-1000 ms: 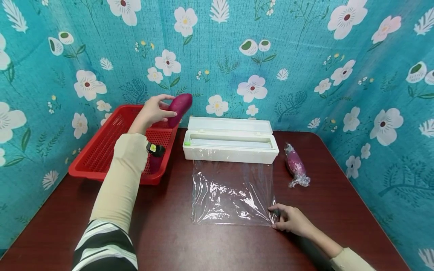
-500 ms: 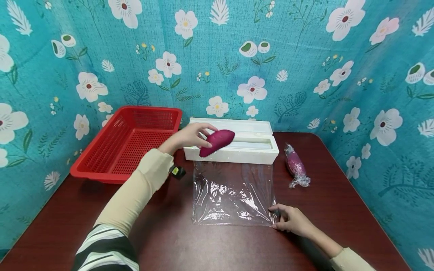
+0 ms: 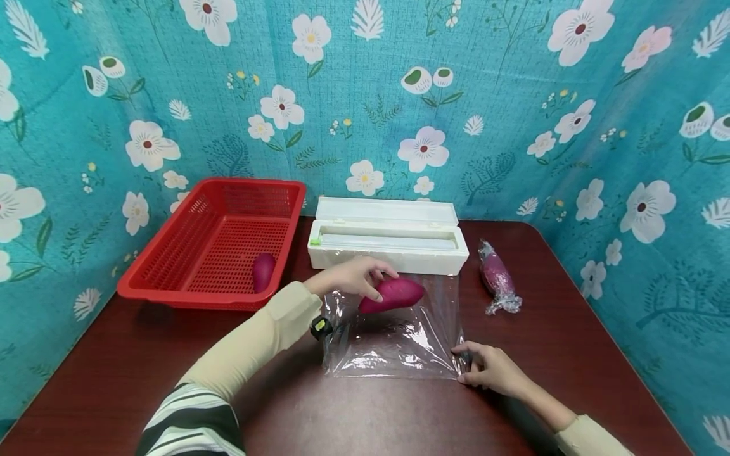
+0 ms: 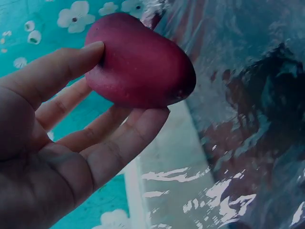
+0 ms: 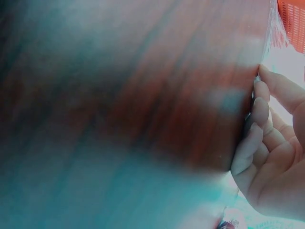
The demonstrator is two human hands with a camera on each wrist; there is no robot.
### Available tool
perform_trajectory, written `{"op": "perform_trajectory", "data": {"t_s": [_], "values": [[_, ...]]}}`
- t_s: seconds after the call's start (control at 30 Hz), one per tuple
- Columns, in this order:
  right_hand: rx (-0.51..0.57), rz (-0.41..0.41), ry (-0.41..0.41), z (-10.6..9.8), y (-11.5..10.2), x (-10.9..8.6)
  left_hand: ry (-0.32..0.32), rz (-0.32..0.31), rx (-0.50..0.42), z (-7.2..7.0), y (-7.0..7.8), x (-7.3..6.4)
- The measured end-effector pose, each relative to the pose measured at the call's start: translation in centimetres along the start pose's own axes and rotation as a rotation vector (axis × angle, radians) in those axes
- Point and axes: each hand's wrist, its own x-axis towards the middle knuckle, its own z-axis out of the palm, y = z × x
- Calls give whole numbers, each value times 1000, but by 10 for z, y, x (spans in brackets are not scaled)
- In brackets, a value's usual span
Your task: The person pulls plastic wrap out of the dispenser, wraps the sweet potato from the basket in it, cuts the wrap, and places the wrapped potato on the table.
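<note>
My left hand (image 3: 362, 277) holds a purple-skinned sweet potato (image 3: 393, 295) between thumb and fingers, over the sheet of cling film. In the left wrist view the thumb lies on the near side of the sweet potato (image 4: 143, 67), fingers beneath. The clear cling film (image 3: 376, 362) stretches from the white dispenser box (image 3: 388, 261) toward the front of the table. At the film's front right corner, my right hand (image 3: 492, 372) holds the edge with thumb and index finger. The right wrist view shows that hand (image 5: 271, 148) with fingers curled at the table surface.
A red plastic basket (image 3: 162, 296) stands at the left with another sweet potato (image 3: 263, 272) inside. One wrapped sweet potato (image 3: 498, 277) lies right of the box. The box's lid (image 3: 388, 209) is raised at the back, near the floral curtain (image 3: 342, 95).
My left hand has carried the sweet potato from above the basket, rightward past the box, and down over the cling film. The right hand has stayed at the film's corner.
</note>
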Motion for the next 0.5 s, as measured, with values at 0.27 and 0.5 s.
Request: {"op": "perform_trajectory", "data": {"t_s": [0.27,0.5], "values": [[-3,12,-2,0,-1,1,-126,106,93,21,-10,5],[12,24,-10,-1,-2,0,-179,85,107,35,-19,7]]}}
